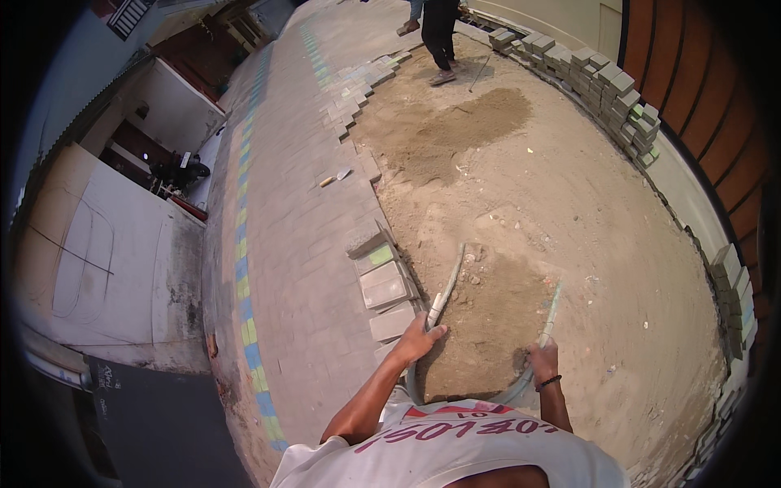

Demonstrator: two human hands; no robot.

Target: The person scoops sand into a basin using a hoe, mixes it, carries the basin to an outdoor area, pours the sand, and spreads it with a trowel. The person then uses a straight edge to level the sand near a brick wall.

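Wall: pale plastered wall (106,260) at far left, faint curved lines drawn on it.
Paving: grey brick pavement (301,244) with a blue, green and yellow stripe of bricks (244,301) along its left side.
Trowel: small trowel (335,178) lying on the paving near the sand edge.
Loose blocks: three grey paving blocks (386,285) at the paving edge, just beside the left hand.
Left hand: left hand (419,337), grip clenched around one end of a pale flexible hose (446,297).
Hose position: hose loops low near the body; both ends rise over the sand bed (553,211).
Right hand: right hand (543,358), dark wristband, grip closed on the other hose end.
Stack: grey pavers stacked (602,85) along the right edge.
Other person: legs (439,37) standing at top.
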